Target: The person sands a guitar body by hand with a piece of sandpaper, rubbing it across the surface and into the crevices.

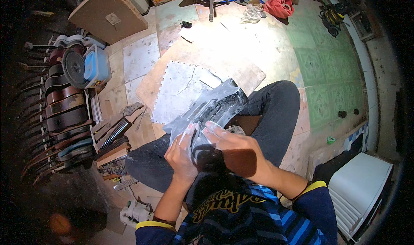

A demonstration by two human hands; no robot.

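A long, angular grey-black panel, coated with pale dust, lies slantwise over my lap. My left hand grips its near end, with fingers bent along the left edge and whitened by dust. My right hand presses nearly straight, dusty fingertips against the panel's near part, close to the left fingers; its thumb is hidden. A sharp-edged dark brown patch covers the right palm and wrist, and I cannot tell whether it is a shadow or an object. Below the hands, the panel's near end is lost in darkness.
Beyond my knees lies a cracked white sheet on a brown board. At left stand a rack of dark curved items, a round grey lid and a blue container. A red bag lies far off; a white cabinet stands right.
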